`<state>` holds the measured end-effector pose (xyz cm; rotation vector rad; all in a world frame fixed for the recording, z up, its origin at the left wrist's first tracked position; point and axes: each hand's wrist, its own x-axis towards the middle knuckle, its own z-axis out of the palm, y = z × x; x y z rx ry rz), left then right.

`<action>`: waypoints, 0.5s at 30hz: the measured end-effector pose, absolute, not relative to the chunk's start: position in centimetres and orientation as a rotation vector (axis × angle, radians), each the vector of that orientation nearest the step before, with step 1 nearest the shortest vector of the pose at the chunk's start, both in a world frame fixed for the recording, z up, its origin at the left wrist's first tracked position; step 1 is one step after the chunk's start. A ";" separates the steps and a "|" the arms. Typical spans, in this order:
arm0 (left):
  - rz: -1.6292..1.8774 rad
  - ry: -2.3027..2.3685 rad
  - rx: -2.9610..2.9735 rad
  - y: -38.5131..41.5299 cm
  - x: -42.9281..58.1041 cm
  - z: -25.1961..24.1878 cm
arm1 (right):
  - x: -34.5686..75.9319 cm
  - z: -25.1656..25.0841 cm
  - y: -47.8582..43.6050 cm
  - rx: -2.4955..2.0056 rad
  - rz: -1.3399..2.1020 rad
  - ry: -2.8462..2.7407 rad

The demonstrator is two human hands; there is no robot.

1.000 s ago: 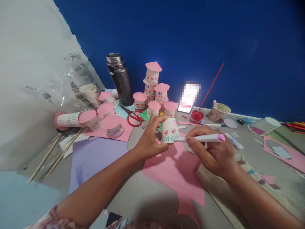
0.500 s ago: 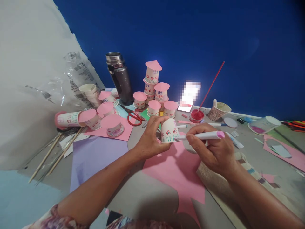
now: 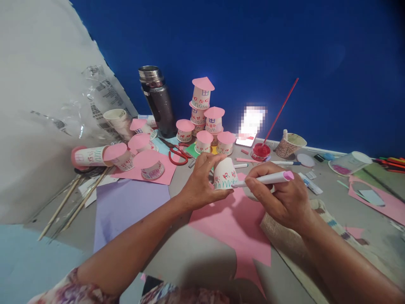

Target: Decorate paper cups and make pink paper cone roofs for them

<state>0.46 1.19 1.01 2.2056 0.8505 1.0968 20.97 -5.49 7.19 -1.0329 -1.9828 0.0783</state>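
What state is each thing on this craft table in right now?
paper cup: upside down, held in left hand.
marker: in right hand, tip at the cup.
flask: upright.
scissors: lying shut.
red paint pot: open, brush standing in it.
leftmost cup: lying on its side.

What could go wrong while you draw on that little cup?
The left hand holds the upturned paper cup tilted, so it might slip and the marker in the right hand could smudge the green scribbles. The open red paint pot just behind, with a long brush leaning in it, could tip if bumped. The stacked cup houses look wobbly.
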 end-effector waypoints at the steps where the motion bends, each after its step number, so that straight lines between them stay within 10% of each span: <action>1: 1.098 0.844 2.210 1.2 0.5 1.0 | 21.0 7.2 -5.5 -1.036 0.073 -1.985; 15: 0.935 0.880 2.120 0.9 0.9 0.6 | 21.9 7.3 -5.2 -1.150 0.130 -1.774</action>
